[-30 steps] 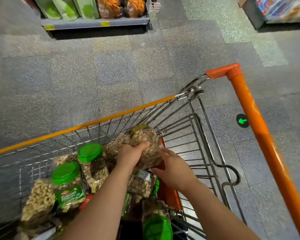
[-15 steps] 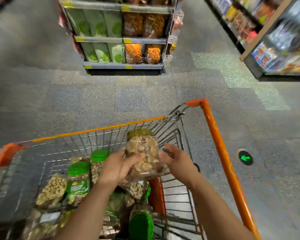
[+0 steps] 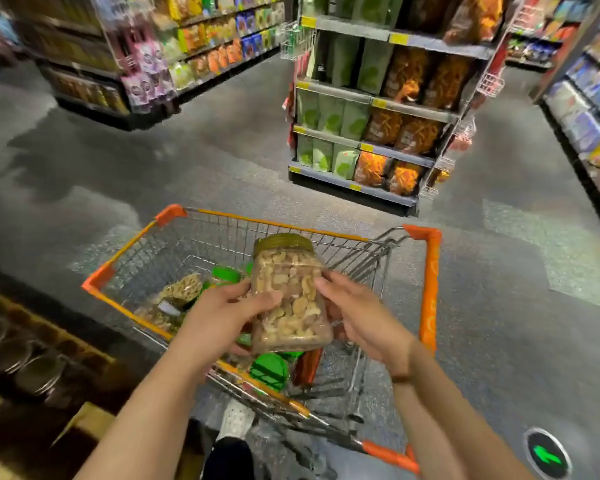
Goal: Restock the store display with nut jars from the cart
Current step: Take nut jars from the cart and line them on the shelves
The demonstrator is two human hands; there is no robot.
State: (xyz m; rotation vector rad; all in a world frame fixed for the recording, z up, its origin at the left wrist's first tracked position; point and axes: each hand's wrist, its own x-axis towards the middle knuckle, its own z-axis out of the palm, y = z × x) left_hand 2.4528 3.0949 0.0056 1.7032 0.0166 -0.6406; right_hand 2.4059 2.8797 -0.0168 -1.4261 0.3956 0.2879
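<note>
Orange-trimmed cart (image 3: 429, 292), olive-lidded jar (image 3: 288, 299)

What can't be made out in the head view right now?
- Held nut jar: no label readable; left hand and right hand cover its sides.
- Jars lower in the cart: count unclear, hidden by both arms and the held jar.
- Display at lower left: dark and blurred, contents unclear.
- Shelf bags: print too blurred to read.
- Right fingers behind the jar: hidden.

Clear plastic nut jar (image 3: 288, 299) sits between left hand (image 3: 219, 320) and right hand (image 3: 364, 318), above the orange-rimmed wire cart (image 3: 430, 289); grey metal shelf unit (image 3: 374, 102) stands far right.
</note>
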